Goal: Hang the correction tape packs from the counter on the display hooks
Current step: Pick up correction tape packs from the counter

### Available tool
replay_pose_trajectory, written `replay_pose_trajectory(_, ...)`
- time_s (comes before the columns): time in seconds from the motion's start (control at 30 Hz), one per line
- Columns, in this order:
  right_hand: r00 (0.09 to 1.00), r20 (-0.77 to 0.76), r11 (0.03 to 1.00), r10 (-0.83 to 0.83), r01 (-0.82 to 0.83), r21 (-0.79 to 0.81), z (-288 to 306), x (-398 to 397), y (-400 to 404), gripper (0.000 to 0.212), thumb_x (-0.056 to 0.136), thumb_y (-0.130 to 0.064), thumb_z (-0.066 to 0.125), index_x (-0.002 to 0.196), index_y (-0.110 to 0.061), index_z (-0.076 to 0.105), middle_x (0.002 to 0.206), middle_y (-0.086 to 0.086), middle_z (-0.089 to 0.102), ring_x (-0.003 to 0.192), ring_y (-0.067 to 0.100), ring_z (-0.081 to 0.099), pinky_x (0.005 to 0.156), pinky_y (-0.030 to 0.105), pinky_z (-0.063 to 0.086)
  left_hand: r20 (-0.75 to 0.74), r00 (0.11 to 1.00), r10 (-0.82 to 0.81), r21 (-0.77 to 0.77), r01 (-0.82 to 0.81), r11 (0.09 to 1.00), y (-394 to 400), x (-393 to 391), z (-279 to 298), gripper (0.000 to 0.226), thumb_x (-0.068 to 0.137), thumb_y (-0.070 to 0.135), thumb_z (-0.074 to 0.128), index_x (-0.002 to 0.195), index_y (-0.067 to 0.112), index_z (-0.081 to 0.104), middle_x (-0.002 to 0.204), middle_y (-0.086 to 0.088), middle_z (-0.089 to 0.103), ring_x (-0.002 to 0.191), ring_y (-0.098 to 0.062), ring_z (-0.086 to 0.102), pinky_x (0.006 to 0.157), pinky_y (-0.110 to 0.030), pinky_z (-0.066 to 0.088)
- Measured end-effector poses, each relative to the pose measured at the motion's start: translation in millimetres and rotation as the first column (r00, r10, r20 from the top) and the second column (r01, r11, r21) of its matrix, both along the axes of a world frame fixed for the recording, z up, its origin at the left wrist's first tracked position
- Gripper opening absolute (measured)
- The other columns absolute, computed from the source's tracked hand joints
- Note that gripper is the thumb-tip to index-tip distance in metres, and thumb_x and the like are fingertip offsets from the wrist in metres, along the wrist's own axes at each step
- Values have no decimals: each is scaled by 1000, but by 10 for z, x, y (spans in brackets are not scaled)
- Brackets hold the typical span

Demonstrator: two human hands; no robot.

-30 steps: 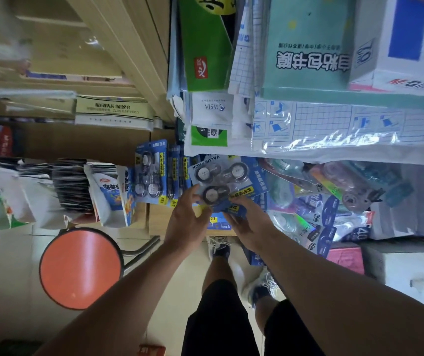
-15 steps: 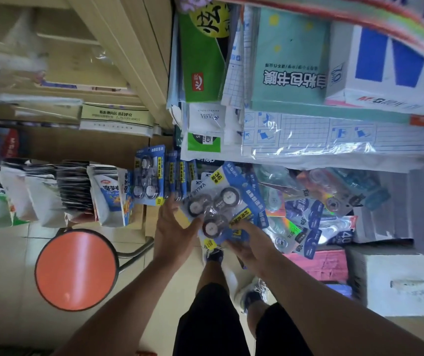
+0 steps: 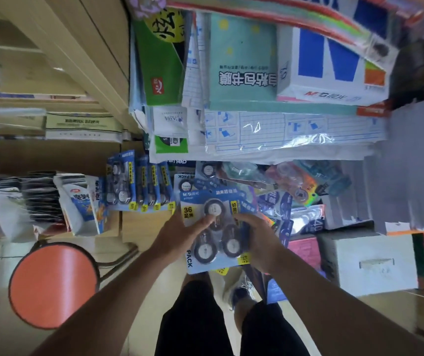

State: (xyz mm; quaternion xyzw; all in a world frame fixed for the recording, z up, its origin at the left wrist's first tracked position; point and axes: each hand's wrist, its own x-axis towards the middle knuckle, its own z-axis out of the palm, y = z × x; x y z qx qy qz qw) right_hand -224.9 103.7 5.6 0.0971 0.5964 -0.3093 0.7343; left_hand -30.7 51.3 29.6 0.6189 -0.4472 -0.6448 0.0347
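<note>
A blue correction tape pack (image 3: 213, 201) with three round tapes under a clear blister is held flat in front of me by both hands. My left hand (image 3: 177, 233) grips its left edge, the thumb lying over the blister. My right hand (image 3: 257, 242) holds its right edge with curled fingers. More blue packs seem to lie beneath it. Several matching packs (image 3: 139, 183) hang on hooks at the left. A loose heap of assorted correction tape packs (image 3: 277, 186) lies on the counter behind.
An orange round stool (image 3: 51, 285) stands at the lower left. White pouches (image 3: 77, 204) hang left of the blue packs. Stacked paper and book-cover packs (image 3: 244, 73) fill the shelf above. A white box (image 3: 370, 263) sits at the right.
The pack has come away from the heap toward me and turned flat and square between both hands. My view has shifted closer to the counter.
</note>
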Motion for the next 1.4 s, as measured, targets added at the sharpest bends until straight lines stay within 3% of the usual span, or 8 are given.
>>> replay_pose_trajectory(0.23,955,-209,976,210,-216,-8,-12,247,-18,62,90,-51,66,139,-16,52,125,11,72,102,27,74,86,40,61,19,949,314,139,-314,939,191,-14,-197,40,75,33,91,107,24,68,98,7,80,84,-5,76,67,-20,54)
replay_pose_trajectory(0.43,938,-319,968,-138,195,156,-183,-17,-543,48,95,-50,66,128,-16,57,124,10,63,114,29,65,80,40,57,144,885,442,62,-454,889,181,163,-206,49,78,30,90,114,15,62,100,3,74,83,-5,67,63,-20,45)
replay_pose_trajectory(0.57,874,-117,856,-472,486,178,-371,-98,-1017,49,91,-36,75,124,-5,54,113,17,68,104,31,71,95,47,59,219,863,455,-5,-465,885,164,262,-315,59,77,30,91,120,8,58,98,1,71,79,-3,64,55,-13,46)
replay_pose_trajectory(0.73,820,-132,780,-556,570,257,-492,-72,-1331,50,85,-20,81,126,-4,57,112,23,70,90,37,73,65,45,65,191,837,513,-25,-518,855,157,301,-349,57,76,25,91,118,3,59,88,3,67,73,-7,62,43,-5,43)
replay_pose_trajectory(0.9,847,-183,807,-500,532,257,-461,-50,-1287,45,85,-21,83,123,-4,65,112,13,74,87,24,74,74,32,65,108,764,636,71,-644,762,158,268,-257,60,76,29,91,119,3,57,92,0,69,74,-7,63,44,-6,44)
replay_pose_trajectory(1.1,942,-222,934,-253,298,198,-330,-195,-795,35,83,-25,77,110,-7,65,116,15,70,92,22,69,48,22,56,44,601,798,182,-790,585,147,196,-160,60,80,30,88,123,4,56,99,-4,68,74,-2,58,44,-4,41)
replay_pose_trajectory(1.23,958,-272,970,-88,144,195,-389,-364,-492,39,82,-21,68,119,-9,63,119,13,65,103,25,68,77,32,60,25,533,846,204,-831,517,111,167,-163,63,80,26,88,128,0,55,105,-8,66,73,-1,56,43,-3,42)
replay_pose_trajectory(1.4,941,-322,964,103,-15,265,-532,-441,-445,26,85,-22,71,109,-14,64,113,11,67,98,28,68,68,31,50,24,547,837,224,-818,529,118,124,-188,60,81,27,88,125,4,55,95,0,65,74,-1,58,44,-3,43)
